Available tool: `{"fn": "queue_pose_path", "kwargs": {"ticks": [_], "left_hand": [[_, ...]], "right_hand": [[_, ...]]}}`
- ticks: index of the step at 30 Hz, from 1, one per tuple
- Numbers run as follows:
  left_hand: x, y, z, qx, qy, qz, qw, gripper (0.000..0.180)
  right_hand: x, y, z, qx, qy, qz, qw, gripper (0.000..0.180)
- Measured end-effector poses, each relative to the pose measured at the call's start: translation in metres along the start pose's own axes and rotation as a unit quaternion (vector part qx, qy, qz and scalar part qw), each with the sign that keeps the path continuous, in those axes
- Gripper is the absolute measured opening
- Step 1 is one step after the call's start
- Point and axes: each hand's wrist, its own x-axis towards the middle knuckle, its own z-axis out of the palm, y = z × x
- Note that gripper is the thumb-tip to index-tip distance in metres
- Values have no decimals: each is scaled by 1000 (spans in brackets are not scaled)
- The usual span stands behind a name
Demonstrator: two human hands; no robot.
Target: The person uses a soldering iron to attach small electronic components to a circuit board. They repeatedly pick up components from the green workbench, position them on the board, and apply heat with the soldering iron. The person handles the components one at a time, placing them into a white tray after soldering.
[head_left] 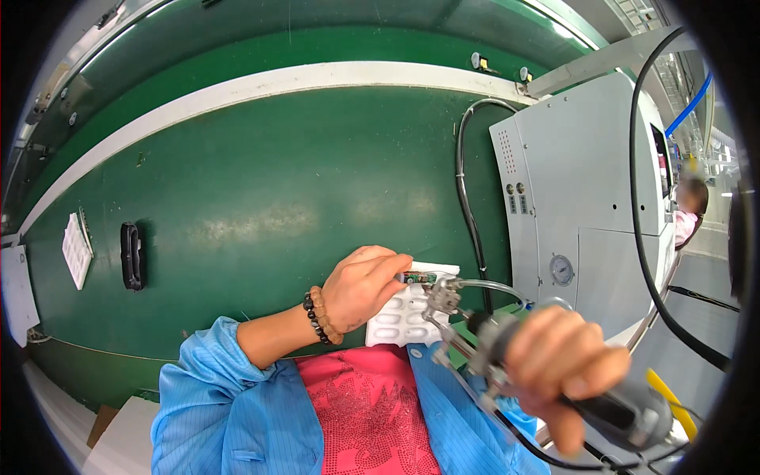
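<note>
My left hand (360, 289) is closed, pinching a small part with a green circuit board (420, 278) between thumb and fingers. That part is over the far end of a white moulded tray (387, 325) with rounded hollows. Wrapped round the dark grip of a handheld power screwdriver (495, 336) is my right hand (560, 368). A clear hose runs to the screwdriver's metal nose (443, 296), which reaches the right end of the small part. Whether the tip touches the part cannot be made out.
A grey machine cabinet (582, 174) with a gauge stands at the right on the green table (317, 174). A black cable (461, 170) runs beside it. Far left are a black case (133, 256) and another white tray (77, 250). Another person (689, 210) is at the far right.
</note>
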Motion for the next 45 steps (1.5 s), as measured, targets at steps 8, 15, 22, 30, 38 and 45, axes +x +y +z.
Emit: {"fn": "queue_pose_path", "kwargs": {"ticks": [8,15,22,30,38,45], "left_hand": [[-1,3,-3,5,-1,2,1000,42],[-3,1,-3,27,-10,24,999,41],[-10,0,-1,16,17,6,1000,38],[-8,4,-15,-85,63,-74,992,41],[37,-17,-81,-263,88,-241,930,45],[117,-82,-145,251,369,-82,891,43]], "right_hand": [[-8,-27,4,-34,20,-35,999,44],[-12,-22,6,-7,24,-16,1000,44],[-10,-23,12,13,25,-17,999,44],[-19,-34,17,10,37,-20,999,41],[-26,-38,10,-3,49,-33,998,42],[-27,-38,3,13,19,-31,999,44]]}}
